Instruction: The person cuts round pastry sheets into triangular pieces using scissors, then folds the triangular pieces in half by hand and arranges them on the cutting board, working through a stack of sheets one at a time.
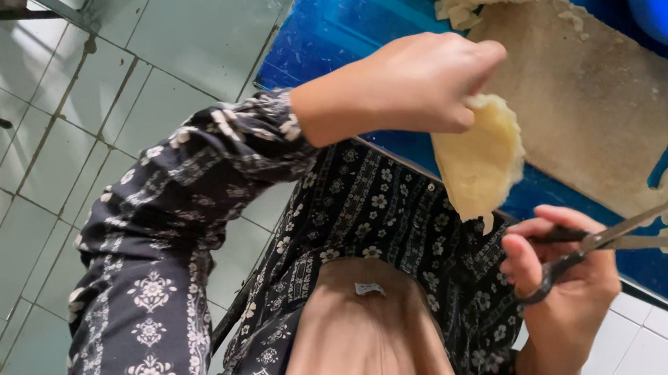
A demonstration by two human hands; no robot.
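1. Fingers of the left hand (421, 84) pinch a pale yellow sheet (478, 160), hanging above the desk (346, 16) edge.
2. Right hand (573, 285) grips open scissors (618, 236); blades could nick fingertips.
3. Loose pinch risks dropping the sheet to the floor (39, 145).

The scissors (618, 236) have smooth grey metal blades and dark plastic handles. The pale yellow piece (480, 160) looks soft and matt. The cutting board (588, 95) is dull, worn wood; the blue table (346, 16) shines glossy. The floor (44, 118) is smooth tile.
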